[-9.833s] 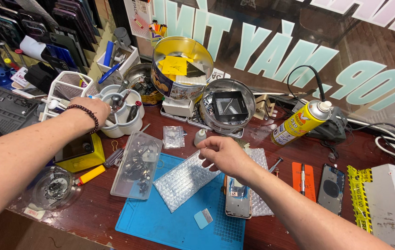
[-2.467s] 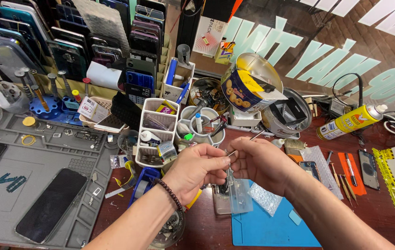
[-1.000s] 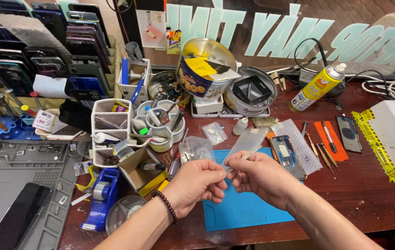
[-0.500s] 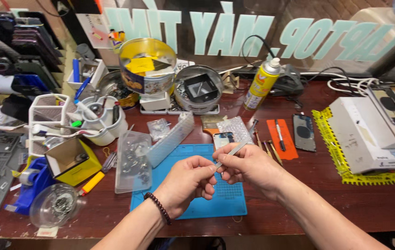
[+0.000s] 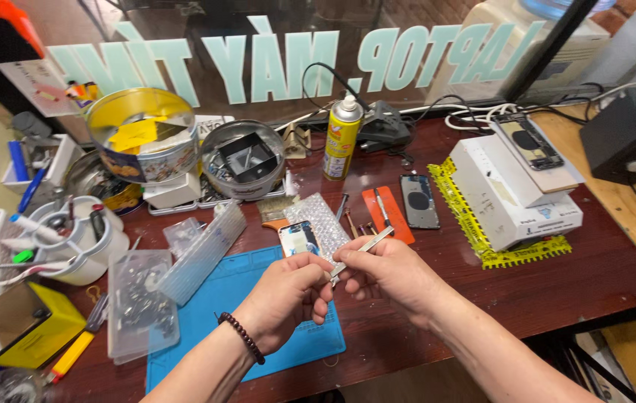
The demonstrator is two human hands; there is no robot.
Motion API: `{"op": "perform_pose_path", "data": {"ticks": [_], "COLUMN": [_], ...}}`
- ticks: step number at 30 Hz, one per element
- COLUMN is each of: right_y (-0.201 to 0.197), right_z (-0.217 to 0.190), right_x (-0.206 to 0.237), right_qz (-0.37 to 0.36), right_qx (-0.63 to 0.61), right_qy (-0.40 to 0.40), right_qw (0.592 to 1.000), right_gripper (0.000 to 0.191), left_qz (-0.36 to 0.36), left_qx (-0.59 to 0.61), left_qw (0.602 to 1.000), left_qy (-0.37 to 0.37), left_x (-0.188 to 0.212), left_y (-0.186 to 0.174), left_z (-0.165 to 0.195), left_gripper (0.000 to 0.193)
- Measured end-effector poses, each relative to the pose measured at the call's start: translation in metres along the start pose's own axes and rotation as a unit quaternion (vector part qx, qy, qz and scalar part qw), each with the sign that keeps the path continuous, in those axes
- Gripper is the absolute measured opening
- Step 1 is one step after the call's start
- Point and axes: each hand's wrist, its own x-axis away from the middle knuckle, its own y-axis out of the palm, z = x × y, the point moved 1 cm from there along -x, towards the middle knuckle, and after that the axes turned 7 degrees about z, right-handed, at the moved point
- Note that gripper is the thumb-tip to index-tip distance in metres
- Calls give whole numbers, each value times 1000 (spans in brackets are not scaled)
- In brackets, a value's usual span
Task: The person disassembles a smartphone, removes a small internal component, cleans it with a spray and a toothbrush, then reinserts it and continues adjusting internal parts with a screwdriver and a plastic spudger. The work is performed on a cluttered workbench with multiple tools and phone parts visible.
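Metal tweezers sit pinched in the right hand fingers, tips meeting the left hand, whose fingers clench something too small to tell. Just beyond the fingers lie an opened phone and bubble wrap, on a blue mat under them.

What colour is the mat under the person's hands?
Blue. The mat shows best in the head view, on the dark wooden table.

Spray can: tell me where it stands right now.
In the head view the yellow spray can stands upright at the back of the wooden bench, just right of the round metal tin.
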Motion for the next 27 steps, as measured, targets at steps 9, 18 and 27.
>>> {"op": "perform_pose_path", "data": {"ticks": [9, 18, 27], "right_y": [-41, -142, -311], "right_z": [-6, -11, -29], "right_x": [-6, -37, -63], "right_qz": [79, 84, 24], "right_qx": [-26, -59, 69], "right_qy": [-1, -14, -79], "right_qw": [997, 995, 994], "right_gripper": [18, 19, 27], "left_qz": [-71, -78, 17], "left_qx": [-7, -32, 3], "left_qw": [997, 996, 999], "left_qy": [-42, -36, -36], "left_x": [-46, -114, -199], "left_y": [35, 114, 260], "left_z": [9, 12, -2], "left_gripper": [15, 10, 10]}}
